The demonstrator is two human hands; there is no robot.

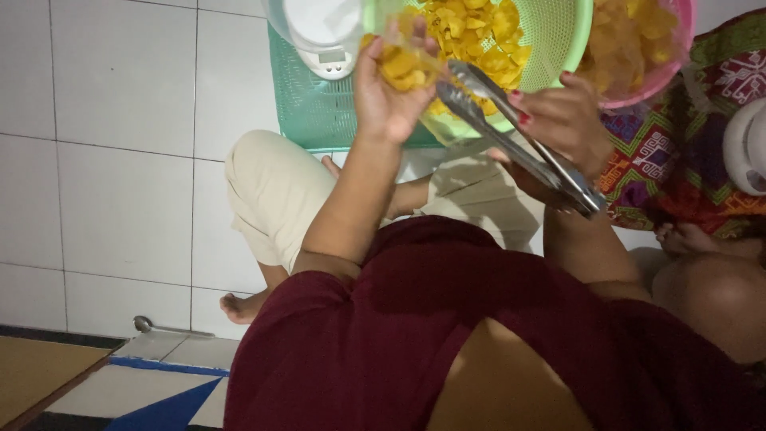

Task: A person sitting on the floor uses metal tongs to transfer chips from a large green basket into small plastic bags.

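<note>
On the white tiled floor [120, 120], a person sits cross-legged in cream trousers with a green plastic basket [558, 32] of yellow chips at the top edge of the view, standing on a teal perforated tray [307, 104]. The left hand [387, 88] is raised over the basket's near rim, fingers curled around a clear bag [407, 68] that already holds a clump of yellow chips; the bag's outline is blurred, so how full it is can only be guessed, perhaps partly. The right hand [562, 120], nails painted red, is closed about the handle end of metal tongs [519, 136], whose tips point toward the bag's mouth and sit close together; whether they carry a chip is hard to tell. A white scale [323, 36] stands just left of the bag on the tray. A pink basket [650, 44] with more chips sits beside the green one, over patterned cloth [686, 152]. The green basket remains heaped, so much is left to be bagged.
</note>
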